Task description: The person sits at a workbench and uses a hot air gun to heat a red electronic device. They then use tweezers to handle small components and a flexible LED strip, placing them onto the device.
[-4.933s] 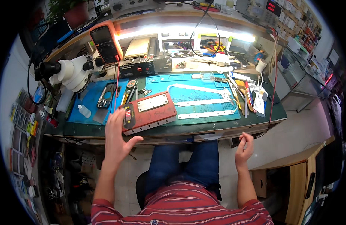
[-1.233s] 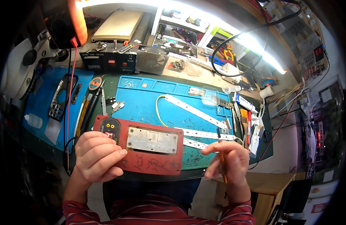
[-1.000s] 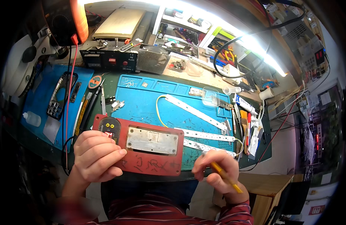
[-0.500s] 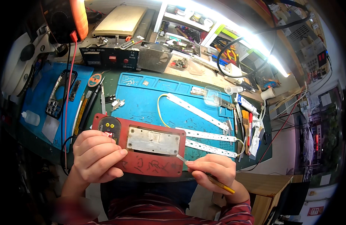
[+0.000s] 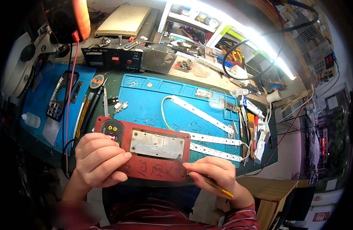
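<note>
My left hand [image 5: 100,161] grips the left end of a red heating-plate unit [image 5: 153,168] with a small black display panel [image 5: 112,126], fingers curled round it. The unit's pale metal plate [image 5: 157,144] sits in a recess and faces up, with handwriting on the red frame below it. In my right hand [image 5: 207,176] is a slim yellow-handled tool [image 5: 222,190], pinched between thumb and fingers. Its flat metal tip reaches the lower right corner of the plate; whether it touches is unclear. White LED strips [image 5: 203,113] joined by wires lie just behind the unit.
A blue silicone mat [image 5: 142,103] spans the bench; a second mat [image 5: 35,99] at left holds a phone frame [image 5: 54,107] and bottle [image 5: 31,119]. Tools [image 5: 253,130] line the right. An orange multimeter [image 5: 82,21], black power unit [image 5: 103,57] and hanging cable [image 5: 226,65] stand or hang behind.
My right hand has turned the yellow tool from upright to a slant and moved it leftward to the plate's corner. My left hand came onto the unit from 4.9 seconds ago.
</note>
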Demonstrator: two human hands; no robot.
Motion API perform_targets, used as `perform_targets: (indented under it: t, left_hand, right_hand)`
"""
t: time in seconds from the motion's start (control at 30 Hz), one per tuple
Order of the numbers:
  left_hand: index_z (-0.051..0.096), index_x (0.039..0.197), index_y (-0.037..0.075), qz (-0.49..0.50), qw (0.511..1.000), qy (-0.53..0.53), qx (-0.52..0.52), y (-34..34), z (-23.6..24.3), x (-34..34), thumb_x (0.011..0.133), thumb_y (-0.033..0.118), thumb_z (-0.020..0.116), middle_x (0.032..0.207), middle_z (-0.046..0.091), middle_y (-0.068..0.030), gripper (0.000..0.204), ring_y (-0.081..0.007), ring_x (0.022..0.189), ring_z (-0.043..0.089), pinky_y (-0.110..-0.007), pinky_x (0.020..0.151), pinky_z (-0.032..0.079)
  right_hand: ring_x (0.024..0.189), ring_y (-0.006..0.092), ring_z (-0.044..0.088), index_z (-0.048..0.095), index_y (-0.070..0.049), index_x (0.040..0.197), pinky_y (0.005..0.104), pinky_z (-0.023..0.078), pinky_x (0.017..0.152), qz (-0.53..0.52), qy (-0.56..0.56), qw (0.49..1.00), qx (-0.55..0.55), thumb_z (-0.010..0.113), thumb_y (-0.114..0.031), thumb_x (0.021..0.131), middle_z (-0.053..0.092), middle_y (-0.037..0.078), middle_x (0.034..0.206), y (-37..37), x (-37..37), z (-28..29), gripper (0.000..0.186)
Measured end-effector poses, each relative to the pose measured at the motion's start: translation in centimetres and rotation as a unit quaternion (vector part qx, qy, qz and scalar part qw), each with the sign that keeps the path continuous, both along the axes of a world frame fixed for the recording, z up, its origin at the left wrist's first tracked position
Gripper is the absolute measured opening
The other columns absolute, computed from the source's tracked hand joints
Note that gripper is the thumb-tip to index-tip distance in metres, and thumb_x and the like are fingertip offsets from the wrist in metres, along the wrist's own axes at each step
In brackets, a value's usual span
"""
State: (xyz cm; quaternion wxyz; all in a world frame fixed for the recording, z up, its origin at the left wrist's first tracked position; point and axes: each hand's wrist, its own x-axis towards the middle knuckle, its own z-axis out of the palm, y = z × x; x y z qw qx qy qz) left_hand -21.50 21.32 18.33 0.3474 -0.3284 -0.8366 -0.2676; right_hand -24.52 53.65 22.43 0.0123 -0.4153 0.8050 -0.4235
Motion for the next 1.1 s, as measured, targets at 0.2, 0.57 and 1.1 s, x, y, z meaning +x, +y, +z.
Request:
perform_targets:
  t: [0.2,0.57,1.1]
  left_hand:
    - [0.076,0.097,0.007,0.000,1.000,0.000,0.002,0.0,0.0,0.0,0.101,0.048,0.062,0.090,0.070,-0.0026,0.044,-0.0208,0.083,0.068,-0.038,0.077,0.056]
    - [0.076,0.099,0.007,-0.004,1.000,-0.001,0.000,-0.1,0.0,-0.1,0.100,0.048,0.062,0.091,0.070,-0.0031,0.043,-0.0211,0.083,0.068,-0.038,0.077,0.057]
    - [0.076,0.099,0.006,-0.007,1.000,-0.005,0.003,0.0,-0.1,-0.2,0.100,0.047,0.063,0.090,0.070,-0.0033,0.043,-0.0215,0.082,0.068,-0.038,0.076,0.056]
  right_hand:
    - [0.072,0.0201,0.072,0.076,0.001,0.110,0.0278,0.056,0.062,-0.017,0.002,1.000,0.002,0.076,0.004,0.083,0.075,0.013,0.087,-0.1,0.2,0.3,0.027]
    - [0.068,0.0186,0.070,0.077,0.001,0.110,0.0274,0.053,0.058,-0.022,-0.012,1.000,0.005,0.077,0.003,0.084,0.072,0.011,0.080,-0.6,-0.1,0.5,0.026]
    - [0.066,0.0209,0.067,0.074,0.001,0.116,0.0316,0.052,0.057,-0.013,0.001,1.000,0.002,0.078,0.003,0.085,0.068,0.009,0.079,-0.2,0.1,0.3,0.032]
